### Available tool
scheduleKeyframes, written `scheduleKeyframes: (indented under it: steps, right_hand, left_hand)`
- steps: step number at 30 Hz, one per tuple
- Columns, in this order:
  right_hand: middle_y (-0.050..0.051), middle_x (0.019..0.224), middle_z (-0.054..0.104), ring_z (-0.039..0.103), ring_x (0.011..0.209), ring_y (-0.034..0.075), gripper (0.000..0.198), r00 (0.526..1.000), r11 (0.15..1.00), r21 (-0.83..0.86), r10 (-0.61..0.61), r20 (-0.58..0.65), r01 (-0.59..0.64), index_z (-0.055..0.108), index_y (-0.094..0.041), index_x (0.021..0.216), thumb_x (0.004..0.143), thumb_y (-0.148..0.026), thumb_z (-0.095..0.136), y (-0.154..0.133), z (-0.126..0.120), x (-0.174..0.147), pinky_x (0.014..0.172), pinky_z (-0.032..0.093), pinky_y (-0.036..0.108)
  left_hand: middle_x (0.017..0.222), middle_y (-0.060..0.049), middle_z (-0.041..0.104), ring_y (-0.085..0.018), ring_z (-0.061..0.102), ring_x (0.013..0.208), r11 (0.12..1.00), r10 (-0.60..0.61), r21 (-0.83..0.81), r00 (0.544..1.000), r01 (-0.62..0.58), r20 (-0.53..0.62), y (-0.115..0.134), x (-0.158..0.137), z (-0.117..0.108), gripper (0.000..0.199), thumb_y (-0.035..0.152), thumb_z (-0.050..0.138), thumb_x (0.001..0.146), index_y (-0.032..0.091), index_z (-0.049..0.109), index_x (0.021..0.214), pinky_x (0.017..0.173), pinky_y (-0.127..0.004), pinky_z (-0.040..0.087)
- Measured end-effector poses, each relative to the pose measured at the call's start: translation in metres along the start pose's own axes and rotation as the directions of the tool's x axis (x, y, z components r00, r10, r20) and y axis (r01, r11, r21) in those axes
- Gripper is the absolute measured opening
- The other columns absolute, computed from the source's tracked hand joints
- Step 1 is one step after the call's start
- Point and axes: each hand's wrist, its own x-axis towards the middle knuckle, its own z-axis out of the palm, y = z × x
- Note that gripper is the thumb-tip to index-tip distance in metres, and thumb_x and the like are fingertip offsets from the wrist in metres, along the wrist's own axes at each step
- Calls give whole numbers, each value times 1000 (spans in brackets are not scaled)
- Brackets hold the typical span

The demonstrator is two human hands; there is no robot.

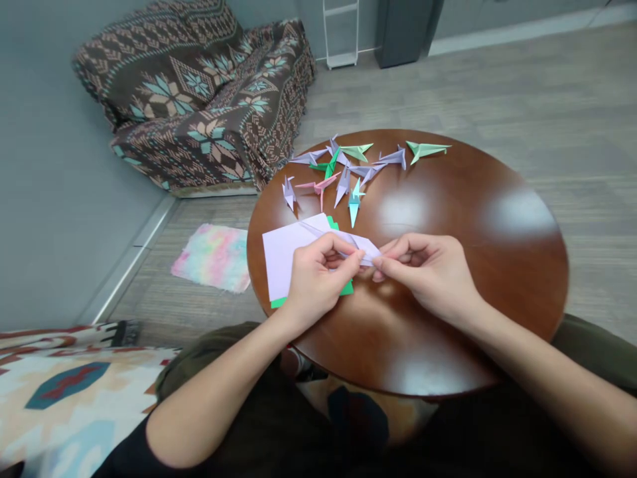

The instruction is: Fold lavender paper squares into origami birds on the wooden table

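A partly folded piece of lavender origami paper [369, 248] is held above the round wooden table, its long thin end pointing to the upper left. My left hand [322, 271] pinches its middle between thumb and forefinger. At the right end, the fingers of my right hand [428, 269] are closed on the paper's edge. Beneath my left hand lies a stack of square paper, lavender sheets [281, 255] over green sheets [279, 303]. The folds under my fingertips are partly hidden.
Several folded paper cranes in lavender, green, pink and blue, among them a pink crane [318, 188] and a light green crane [426, 150], stand towards the far side of the brown table [497, 265]. Behind is a sofa [209, 113] with a patterned cover; a pastel rug [212, 257] lies left.
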Motion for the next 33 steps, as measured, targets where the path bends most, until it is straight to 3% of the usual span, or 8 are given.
scheduleKeyframes:
  steps: [6, 11, 16, 20, 23, 33]
  right_hand:
    - [2, 67, 78, 77, 58, 19, 38, 994, 986, 127, 110, 8, -110, 60, -21, 72, 64, -29, 96, 0, -1, 4, 59, 62, 26]
    - [0, 64, 77, 74, 52, 17, 38, 991, 977, 169, 125, 57, -133, 53, -22, 84, 76, -31, 89, 0, -4, 5, 55, 61, 24]
    - [-1, 68, 76, 74, 54, 15, 28, 988, 978, 140, 147, 47, -152, 59, -20, 90, 85, -37, 82, 4, -10, 6, 55, 61, 23]
    - [3, 74, 77, 74, 60, 14, 30, 958, 972, 100, 189, 217, -214, 69, -16, 83, 90, -45, 76, 4, -11, 5, 59, 60, 21]
    - [3, 70, 75, 71, 56, 11, 32, 942, 980, 65, 159, 295, -186, 70, -15, 75, 90, -43, 77, 2, -10, 3, 59, 58, 20]
    - [1, 62, 72, 68, 50, 11, 21, 960, 992, 15, 117, 253, -125, 69, -15, 69, 86, -25, 76, 4, -5, 2, 53, 53, 20]
  left_hand:
    - [75, -4, 73, -16, 73, 69, 996, 41, 81, 999, -41, 1, -2, 2, -3, 21, 32, 79, 86, 17, 66, 80, 65, -26, 59]
    - [73, -2, 73, -15, 74, 68, 1000, 16, 6, 1000, -16, -27, -2, 7, -6, 21, 30, 80, 85, 16, 65, 79, 64, -23, 59]
    - [71, -1, 72, -14, 73, 64, 1000, 9, 22, 1000, -9, 5, 2, 11, -9, 21, 29, 80, 84, 16, 64, 78, 61, -22, 59]
    - [73, -1, 72, -13, 73, 65, 999, 32, 20, 997, -34, 76, 1, 10, -11, 19, 27, 79, 86, 16, 64, 80, 60, -20, 58]
    - [75, -1, 73, -12, 73, 66, 998, 60, 16, 990, -62, 125, 0, 9, -11, 18, 24, 78, 87, 16, 64, 80, 61, -20, 57]
    - [75, -3, 73, -13, 73, 65, 1000, 19, 11, 991, -21, 133, 2, 7, -10, 24, 31, 80, 86, 16, 63, 78, 61, -22, 58]
